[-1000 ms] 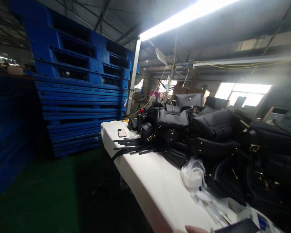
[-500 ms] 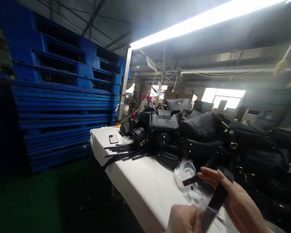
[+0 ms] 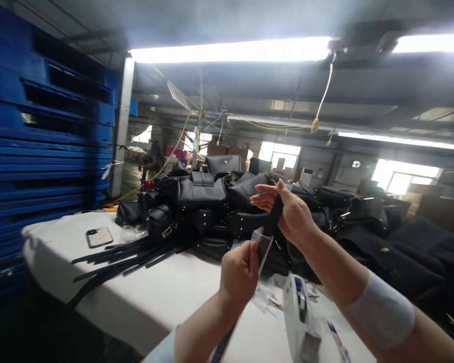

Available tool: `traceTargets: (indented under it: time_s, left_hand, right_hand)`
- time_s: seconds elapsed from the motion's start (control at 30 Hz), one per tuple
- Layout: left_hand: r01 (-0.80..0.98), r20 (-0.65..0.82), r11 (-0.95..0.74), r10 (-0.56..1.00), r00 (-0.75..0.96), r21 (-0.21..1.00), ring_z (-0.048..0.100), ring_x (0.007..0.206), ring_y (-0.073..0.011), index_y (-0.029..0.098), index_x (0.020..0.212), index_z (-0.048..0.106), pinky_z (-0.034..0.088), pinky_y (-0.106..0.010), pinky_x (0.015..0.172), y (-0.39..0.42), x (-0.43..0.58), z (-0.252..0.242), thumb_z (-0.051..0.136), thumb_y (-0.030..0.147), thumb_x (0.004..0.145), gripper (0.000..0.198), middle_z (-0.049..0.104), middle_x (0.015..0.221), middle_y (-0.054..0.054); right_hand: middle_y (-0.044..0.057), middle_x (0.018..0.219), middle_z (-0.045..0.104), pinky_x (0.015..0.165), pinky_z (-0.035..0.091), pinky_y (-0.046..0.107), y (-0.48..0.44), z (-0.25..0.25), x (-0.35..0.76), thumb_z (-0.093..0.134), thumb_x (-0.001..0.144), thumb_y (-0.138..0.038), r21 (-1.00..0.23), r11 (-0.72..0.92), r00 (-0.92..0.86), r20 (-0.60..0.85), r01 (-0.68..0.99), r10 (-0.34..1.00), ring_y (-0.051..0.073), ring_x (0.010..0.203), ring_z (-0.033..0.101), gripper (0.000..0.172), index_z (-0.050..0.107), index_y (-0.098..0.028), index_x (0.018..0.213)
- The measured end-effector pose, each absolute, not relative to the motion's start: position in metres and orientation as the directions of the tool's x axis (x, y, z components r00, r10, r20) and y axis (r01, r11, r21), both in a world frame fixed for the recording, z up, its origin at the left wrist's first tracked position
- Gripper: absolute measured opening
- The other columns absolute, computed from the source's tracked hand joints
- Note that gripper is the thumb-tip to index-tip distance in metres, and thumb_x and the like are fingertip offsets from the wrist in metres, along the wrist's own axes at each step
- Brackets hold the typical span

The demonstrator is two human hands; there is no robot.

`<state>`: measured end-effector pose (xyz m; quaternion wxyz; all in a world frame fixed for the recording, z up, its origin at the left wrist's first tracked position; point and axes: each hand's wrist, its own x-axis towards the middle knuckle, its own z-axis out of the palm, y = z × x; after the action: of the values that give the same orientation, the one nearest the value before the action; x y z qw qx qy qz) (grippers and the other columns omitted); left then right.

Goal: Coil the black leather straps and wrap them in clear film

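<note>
A black strap (image 3: 275, 214) runs on a slant between my two hands above the white-covered table. My left hand (image 3: 239, 272) is closed in a fist around its lower part, where a clear plastic sleeve (image 3: 264, 246) wraps it. The strap's tail hangs down below this fist. Higher up, my right hand (image 3: 293, 214) holds the upper part with the thumb, its other fingers stretched out to the left. Behind the hands lies a heap of black handbags (image 3: 202, 191) with gold fittings.
Several loose black straps (image 3: 132, 257) hang over the table's (image 3: 159, 302) left edge, near a phone (image 3: 99, 237). A white tape dispenser (image 3: 293, 317) and a slim snipping tool (image 3: 337, 338) are at front right. Blue pallets (image 3: 49, 166) stand left.
The view has turned right, bringing the tape dispenser into sight. Both hands are raised higher with the strap, which stands more upright between them.
</note>
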<state>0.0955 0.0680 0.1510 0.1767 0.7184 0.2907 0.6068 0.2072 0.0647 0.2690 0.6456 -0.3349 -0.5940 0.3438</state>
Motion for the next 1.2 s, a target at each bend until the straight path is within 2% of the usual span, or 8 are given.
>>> traceTargets:
  time_s: [0.17, 0.4, 0.57, 0.77, 0.83, 0.93, 1.07, 1.2]
  left_hand:
    - [0.156, 0.775, -0.765, 0.632, -0.001, 0.624, 0.044, 0.05, -0.011, 0.019, 0.063, 0.048, 0.03, -0.024, 0.051, 0.074, 0.092, 0.182, 0.033, 0.034, 0.098, 0.041, 0.053, 0.056, 0.0]
    - [0.205, 0.765, -0.781, 0.622, 0.168, 0.59, 0.04, 0.048, -0.0101, 0.02, 0.06, 0.043, 0.026, -0.024, 0.05, 0.071, 0.099, 0.159, 0.033, 0.033, 0.099, 0.043, 0.047, 0.052, 0.002]
    - [0.114, 0.703, -0.729, 0.682, 0.202, 0.675, 0.051, 0.044, -0.0108, 0.02, 0.062, 0.048, 0.031, -0.022, 0.048, 0.067, 0.101, 0.156, 0.032, 0.041, 0.1, 0.046, 0.055, 0.049, 0.001]
    - [-0.068, 0.629, -0.632, 0.744, 0.224, 0.772, 0.056, 0.039, -0.0122, 0.018, 0.073, 0.056, 0.039, -0.02, 0.042, 0.064, 0.103, 0.166, 0.032, 0.051, 0.098, 0.047, 0.059, 0.049, 0.001]
    - [-0.071, 0.62, -0.623, 0.75, 0.23, 0.779, 0.055, 0.038, -0.012, 0.018, 0.073, 0.057, 0.039, -0.02, 0.042, 0.063, 0.104, 0.164, 0.034, 0.05, 0.098, 0.047, 0.059, 0.049, 0.001]
    - [-0.046, 0.627, -0.636, 0.741, 0.24, 0.77, 0.054, 0.039, -0.0117, 0.019, 0.07, 0.056, 0.039, -0.021, 0.043, 0.062, 0.108, 0.16, 0.033, 0.047, 0.099, 0.047, 0.058, 0.048, 0.001]
    - [0.031, 0.664, -0.689, 0.708, 0.239, 0.724, 0.057, 0.048, -0.0128, 0.019, 0.068, 0.058, 0.038, -0.021, 0.048, 0.059, 0.114, 0.159, 0.034, 0.041, 0.098, 0.045, 0.059, 0.052, 0.0]
    - [0.076, 0.695, -0.726, 0.678, 0.238, 0.683, 0.061, 0.061, -0.0145, 0.017, 0.075, 0.063, 0.039, -0.021, 0.055, 0.057, 0.123, 0.159, 0.036, 0.034, 0.097, 0.039, 0.065, 0.064, -0.003]
  right_hand:
    - [0.012, 0.101, 0.076, 0.095, 0.045, 0.043, 0.053, 0.259, 0.197, 0.054, 0.084, -0.068, -0.919, 0.384, -0.221, 0.358, 0.085, 0.907, 0.027, 0.098, 0.068, 0.059, 0.073, -0.016, 0.105]
    - [0.009, 0.082, 0.076, 0.09, 0.046, 0.042, 0.041, 0.284, 0.219, 0.054, 0.085, -0.066, -0.791, 0.606, 0.058, 0.612, 0.088, 0.789, 0.025, 0.085, 0.07, 0.055, 0.075, -0.016, 0.095]
    - [0.011, 0.09, 0.077, 0.09, 0.046, 0.042, 0.04, 0.27, 0.229, 0.048, 0.088, -0.066, -0.818, 0.558, 0.032, 0.567, 0.143, 0.823, 0.026, 0.091, 0.069, 0.059, 0.074, -0.015, 0.103]
    - [0.012, 0.097, 0.074, 0.053, 0.051, 0.031, 0.035, 0.232, 0.222, 0.054, 0.085, -0.066, -0.911, 0.403, -0.105, 0.393, 0.092, 0.913, 0.019, 0.062, 0.066, 0.059, 0.072, -0.015, 0.107]
    - [0.011, 0.097, 0.074, 0.049, 0.05, 0.03, 0.032, 0.227, 0.225, 0.054, 0.084, -0.066, -0.913, 0.4, -0.12, 0.39, 0.082, 0.913, 0.018, 0.059, 0.065, 0.059, 0.072, -0.016, 0.109]
    - [0.008, 0.092, 0.074, 0.06, 0.053, 0.034, 0.028, 0.223, 0.234, 0.052, 0.085, -0.067, -0.899, 0.413, -0.131, 0.396, 0.144, 0.909, 0.02, 0.064, 0.066, 0.059, 0.072, -0.018, 0.112]
    - [0.007, 0.091, 0.074, 0.094, 0.047, 0.041, 0.022, 0.217, 0.247, 0.054, 0.085, -0.065, -0.887, 0.418, -0.086, 0.409, 0.194, 0.908, 0.025, 0.09, 0.067, 0.057, 0.073, -0.017, 0.109]
    - [0.008, 0.1, 0.074, 0.1, 0.043, 0.042, 0.015, 0.211, 0.255, 0.055, 0.086, -0.063, -0.896, 0.413, -0.068, 0.407, 0.161, 0.911, 0.026, 0.101, 0.065, 0.053, 0.073, -0.019, 0.11]
